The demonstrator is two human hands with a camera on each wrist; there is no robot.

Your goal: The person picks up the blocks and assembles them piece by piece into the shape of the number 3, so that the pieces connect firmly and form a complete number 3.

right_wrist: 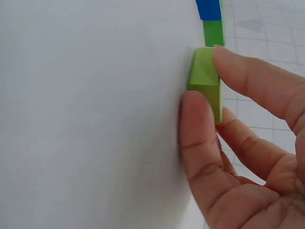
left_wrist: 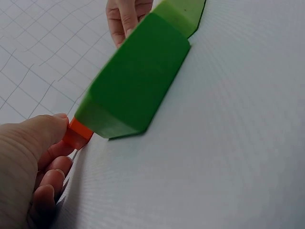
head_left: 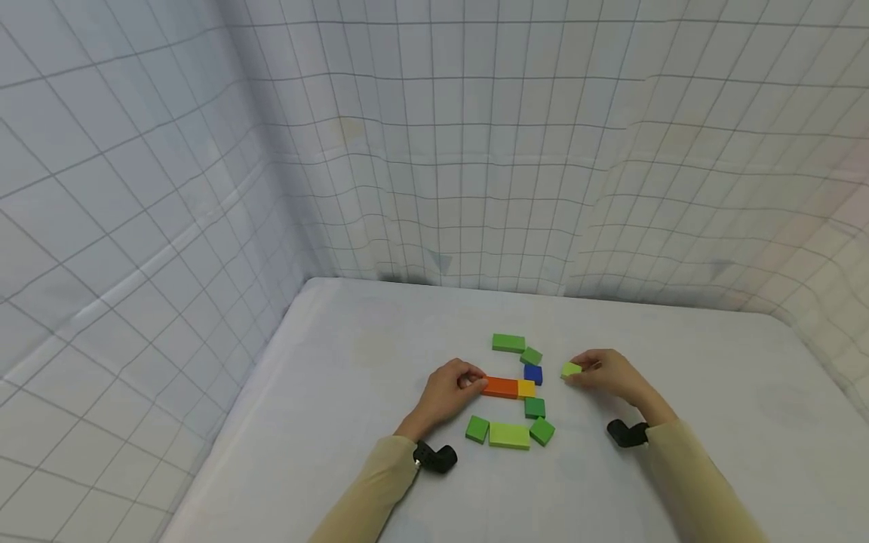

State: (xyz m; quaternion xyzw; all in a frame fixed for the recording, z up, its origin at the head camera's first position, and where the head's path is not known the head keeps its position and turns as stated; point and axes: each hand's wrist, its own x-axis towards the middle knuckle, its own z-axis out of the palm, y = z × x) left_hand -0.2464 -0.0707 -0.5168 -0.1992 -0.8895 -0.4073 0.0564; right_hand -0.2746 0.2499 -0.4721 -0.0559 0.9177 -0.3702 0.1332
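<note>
My left hand (head_left: 443, 394) pinches the left end of a red-orange rectangular block (head_left: 501, 388), whose other end meets a yellow block (head_left: 526, 389). In the left wrist view, thumb and fingers hold the tip of that orange block (left_wrist: 78, 134), partly hidden behind a large-looking green block (left_wrist: 136, 76). My right hand (head_left: 613, 375) grips a small light green block (head_left: 571, 369), right of the blue block (head_left: 533, 375). Seen from the right wrist, thumb and fingers pinch the light green block (right_wrist: 205, 69) close to the white tabletop.
Behind the blue block lie a small green block (head_left: 531, 356) and a green rectangle (head_left: 508, 343). Nearer are a dark green block (head_left: 534, 408), a turned green block (head_left: 541, 431), a lime rectangle (head_left: 509, 436) and another green block (head_left: 477, 429). White gridded curtains (head_left: 462, 151) enclose the table (head_left: 339, 354).
</note>
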